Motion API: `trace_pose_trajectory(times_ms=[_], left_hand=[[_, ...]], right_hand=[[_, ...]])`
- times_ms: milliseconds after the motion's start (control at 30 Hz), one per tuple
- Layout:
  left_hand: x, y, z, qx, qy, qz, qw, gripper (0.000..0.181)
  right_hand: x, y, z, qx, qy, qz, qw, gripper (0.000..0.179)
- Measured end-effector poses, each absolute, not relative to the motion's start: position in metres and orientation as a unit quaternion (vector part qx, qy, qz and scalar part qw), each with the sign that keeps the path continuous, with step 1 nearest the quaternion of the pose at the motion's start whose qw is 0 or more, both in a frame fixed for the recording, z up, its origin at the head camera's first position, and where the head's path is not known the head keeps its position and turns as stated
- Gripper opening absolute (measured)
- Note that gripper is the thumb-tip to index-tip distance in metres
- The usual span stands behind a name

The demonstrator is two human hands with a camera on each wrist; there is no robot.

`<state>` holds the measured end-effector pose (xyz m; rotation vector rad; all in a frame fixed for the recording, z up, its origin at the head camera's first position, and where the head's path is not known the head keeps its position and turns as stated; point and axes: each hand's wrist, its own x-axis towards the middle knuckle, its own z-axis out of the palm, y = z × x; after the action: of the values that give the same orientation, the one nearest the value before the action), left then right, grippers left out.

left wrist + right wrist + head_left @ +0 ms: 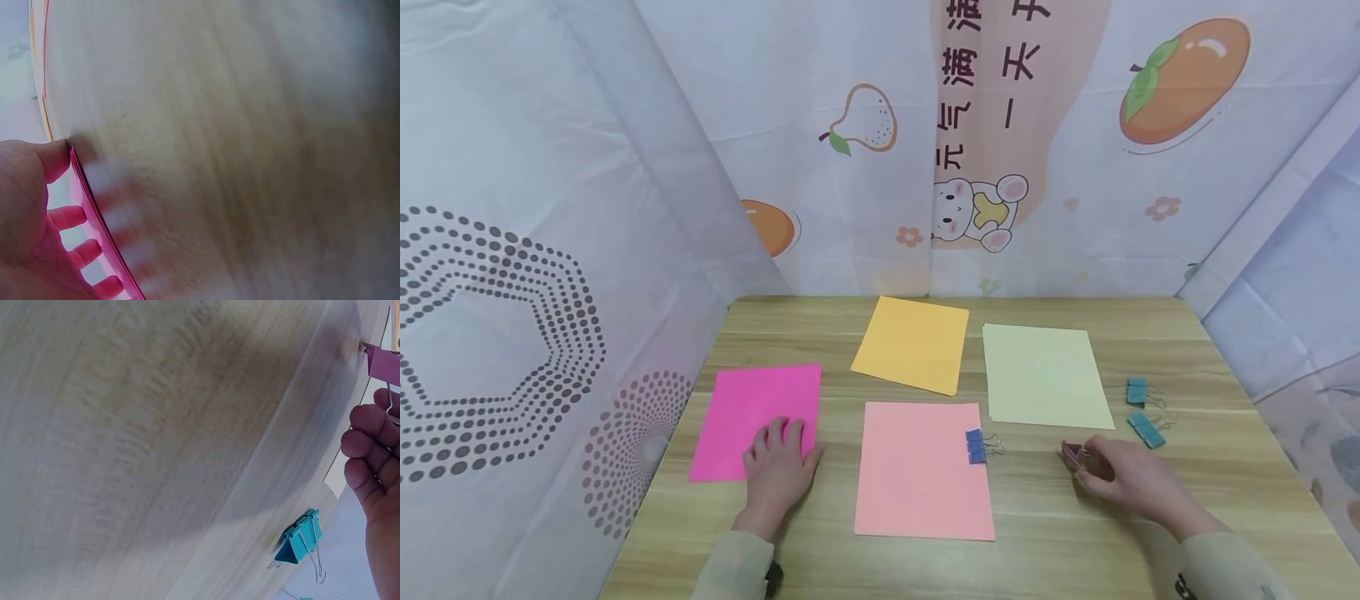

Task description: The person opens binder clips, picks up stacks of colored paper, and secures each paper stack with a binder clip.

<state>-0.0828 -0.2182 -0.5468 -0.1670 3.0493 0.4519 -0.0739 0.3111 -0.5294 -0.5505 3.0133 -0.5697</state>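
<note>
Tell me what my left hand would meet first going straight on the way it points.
Your left hand lies partly over the square magenta paper; beyond that comes brown wooden tabletop, then the white printed fabric curtain, likely the first obstacle, though depth is hard to judge.

Around the square salmon-pink paper sheet, a square hot-pink paper sheet shows near nine o'clock, a square orange-yellow paper sheet at twelve, a square pale-yellow paper sheet at two, a maroon metal binder clip at three. Brown streaked grain patterns the wooden tabletop.
</note>
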Motion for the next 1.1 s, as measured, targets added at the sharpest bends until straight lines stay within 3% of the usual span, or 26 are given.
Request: trace_pose_trajectory(times_ms=[1100], left_hand=[[-0.0860,-0.2193,-0.5393,-0.046,0.989,0.135,0.023,0.067]], right_hand=[[-0.0748,0.3055,-0.5275,-0.215,0.963,-0.159,-0.021,0.029]])
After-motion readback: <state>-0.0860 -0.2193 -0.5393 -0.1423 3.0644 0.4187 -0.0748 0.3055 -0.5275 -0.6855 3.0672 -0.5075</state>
